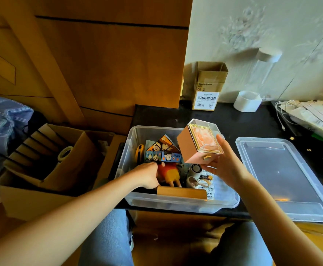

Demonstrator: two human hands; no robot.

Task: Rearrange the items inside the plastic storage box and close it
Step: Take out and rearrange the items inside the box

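The clear plastic storage box (176, 205) stands open on the black table in front of me. My right hand (225, 167) holds a small pink gift box with a clear top (197, 144) above the storage box's right side. My left hand (147, 174) reaches down inside and grips a red and yellow doll (171, 174). Behind the doll lies a panda-printed box (163, 150), with a yellow cutter (139, 153) at the left wall. A small white fan (195, 169), batteries and a tan box (181, 191) lie along the near side. The box's clear lid (283, 177) lies flat to the right.
A brown carton (208, 85) and a white-capped clear cylinder (252, 87) stand at the wall. Cables and papers (310, 116) pile at the far right. To the left, off the table, sits an open cardboard box (47, 166) with a tape roll.
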